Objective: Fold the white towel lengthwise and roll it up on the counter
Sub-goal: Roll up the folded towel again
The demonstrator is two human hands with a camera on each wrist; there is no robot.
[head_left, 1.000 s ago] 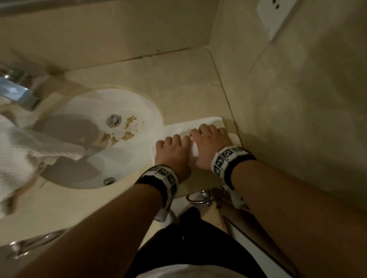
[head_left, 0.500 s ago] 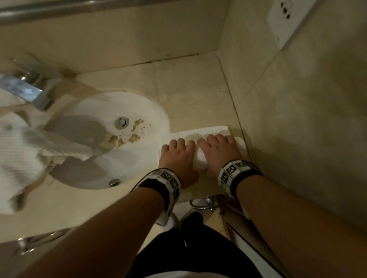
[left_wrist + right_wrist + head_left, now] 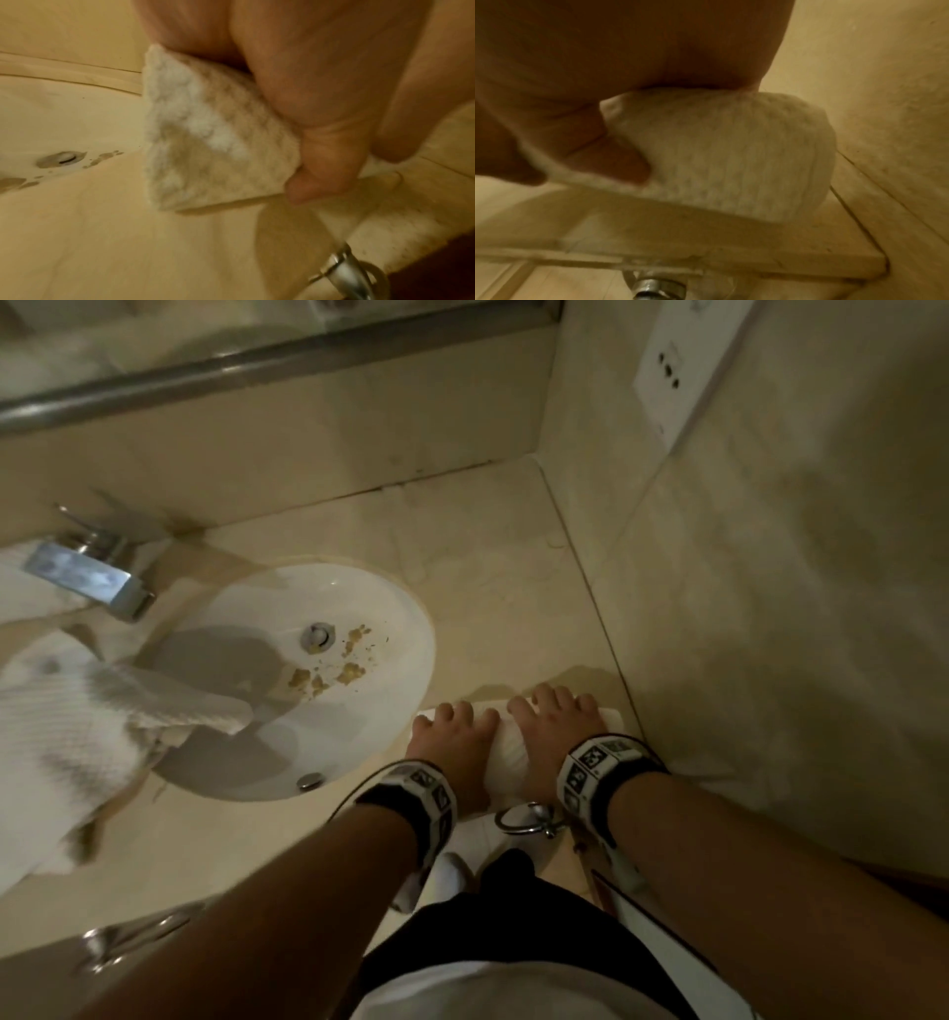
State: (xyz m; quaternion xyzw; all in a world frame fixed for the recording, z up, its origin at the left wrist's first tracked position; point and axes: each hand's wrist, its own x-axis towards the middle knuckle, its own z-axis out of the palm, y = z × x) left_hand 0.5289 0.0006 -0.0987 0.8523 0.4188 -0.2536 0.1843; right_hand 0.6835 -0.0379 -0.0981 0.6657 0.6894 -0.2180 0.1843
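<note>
Hands at work: I have my left hand (image 3: 452, 742) and right hand (image 3: 552, 737) curled over the white towel (image 3: 508, 752), nearly rolled, on the counter (image 3: 493, 588) right of the sink (image 3: 411, 629); next, I judge, tucking its far edge.

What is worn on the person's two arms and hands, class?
Both forearms are bare, with no sleeves. Each wrist carries a black band with white squares printed in black patterns; the right wrist's band matches. Thin dark cables loop from them. Nothing shows on either hand.
</note>
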